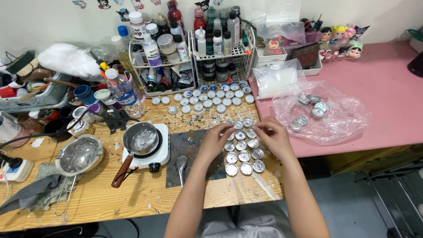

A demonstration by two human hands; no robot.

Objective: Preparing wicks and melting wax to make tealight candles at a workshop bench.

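Left hand and right hand pinching small round silver tin cups, right of white electric hotplate. Risk: stray fingers nudging neighbouring cups, toppling them off nearby table edge.

**Home craft corner, candle-making setup**

Home hobby workspace, not a commercial shop. Wooden desk cluttered and wax-flecked, pushed against a white wall with cartoon stickers. Small white hot plate carrying a metal melting pot with a wooden handle. Rows of small round metal tealight cups laid out, filled ones further back. White wire racks packed with bottles and jars. Metal strainer, spoon, power strip. Adjoining pink desk holds toy figurines and a clear plastic bag of cups. Domestic, handmade scale.
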